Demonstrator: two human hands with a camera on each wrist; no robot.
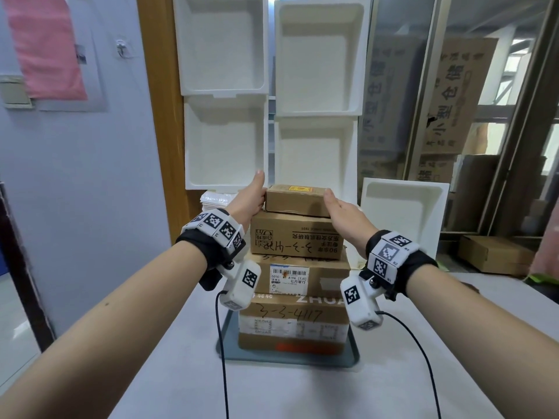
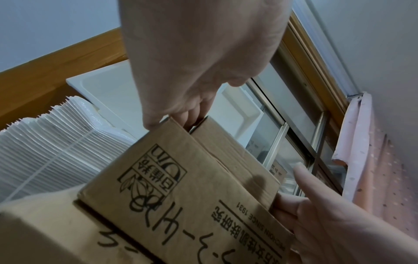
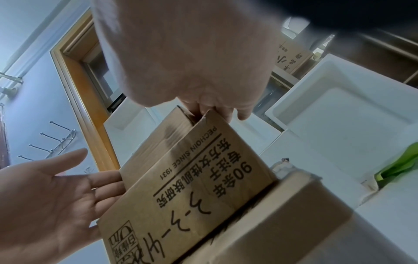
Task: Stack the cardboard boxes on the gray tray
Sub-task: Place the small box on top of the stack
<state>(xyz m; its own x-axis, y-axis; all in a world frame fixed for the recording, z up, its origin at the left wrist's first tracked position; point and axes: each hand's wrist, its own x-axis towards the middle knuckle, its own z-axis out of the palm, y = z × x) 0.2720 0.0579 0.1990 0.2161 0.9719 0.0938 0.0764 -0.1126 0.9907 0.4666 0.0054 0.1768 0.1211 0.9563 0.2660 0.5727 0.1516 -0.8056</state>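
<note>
White foam trays (image 1: 317, 58) stand upright against the wall behind a pale tabletop (image 1: 302, 394), with large printed cartons behind glass to the right and a pink sheet on the left wall.

On the tabletop rests the gray tray (image 1: 352, 356), carrying a stack of four cardboard boxes. The small top box (image 1: 296, 201) sits on the printed box (image 1: 298, 237), which rests on the labelled box (image 1: 329, 279) and the bottom box (image 1: 293, 325).

The left hand (image 1: 249, 198) lies against the left end of the small top box, thumb raised and fingers nearly straight. The right hand (image 1: 341, 214) lies against the right end, fingers extended. Both hands press flat from opposite sides (no pinch or curl is visible); the far fingertips are hidden behind the box.

Risks, as judged from this position:
- Uneven side pressure could slide the small top box off centre or rotate it.
- The stack is tall and narrow relative to the gray tray; a sideways nudge on release could tilt the upper boxes.
- The wrist cables (image 1: 222, 358) hang near the tray's front edge and could snag it.
</note>
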